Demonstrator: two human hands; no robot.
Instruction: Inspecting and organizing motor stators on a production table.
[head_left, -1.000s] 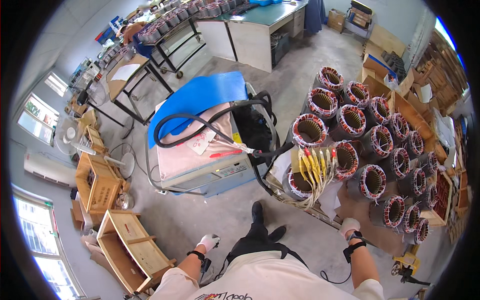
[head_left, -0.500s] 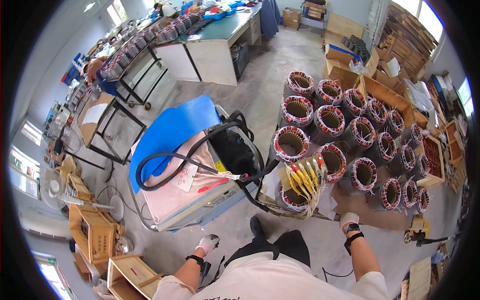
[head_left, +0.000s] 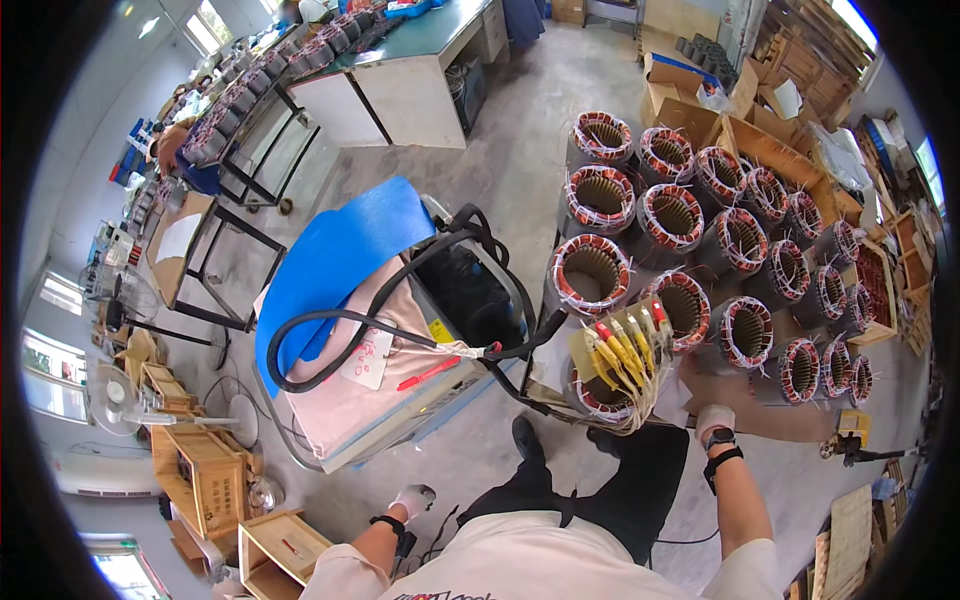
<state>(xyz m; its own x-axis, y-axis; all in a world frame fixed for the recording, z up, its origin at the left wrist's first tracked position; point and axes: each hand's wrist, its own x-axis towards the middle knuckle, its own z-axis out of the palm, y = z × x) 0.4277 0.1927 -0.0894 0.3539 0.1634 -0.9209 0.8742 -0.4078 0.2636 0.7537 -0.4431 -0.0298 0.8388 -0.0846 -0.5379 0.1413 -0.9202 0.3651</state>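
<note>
My left hand (head_left: 413,498), in a white glove with dark fingertips, hangs beside my hip with its fingers loosely apart and nothing visible in it. At the front edge of a brown sheet (head_left: 765,421) under the stators, my right hand (head_left: 714,418) touches the edge; its fingers are mostly hidden. Several wound motor stators (head_left: 744,333) with red-and-white lashed coils stand upright there. Yellow-handled test clips (head_left: 620,352) with pale leads lie over the stator (head_left: 597,398) nearest my body. Left of these stands a box-shaped machine (head_left: 420,410) under a pink cloth (head_left: 330,405).
A thick black cable (head_left: 300,319) loops over the machine, beside a blue sheet (head_left: 330,265). Wooden crates (head_left: 215,480) stand at the lower left. A green-topped workbench (head_left: 425,42) and a rack of stators (head_left: 240,97) are farther back. A yellow pallet-jack-like part (head_left: 852,428) sits at right.
My body has moved closer to the stators, and a second shoe now shows near their front edge. My right hand stays at that edge; my left hand still hangs at my side.
</note>
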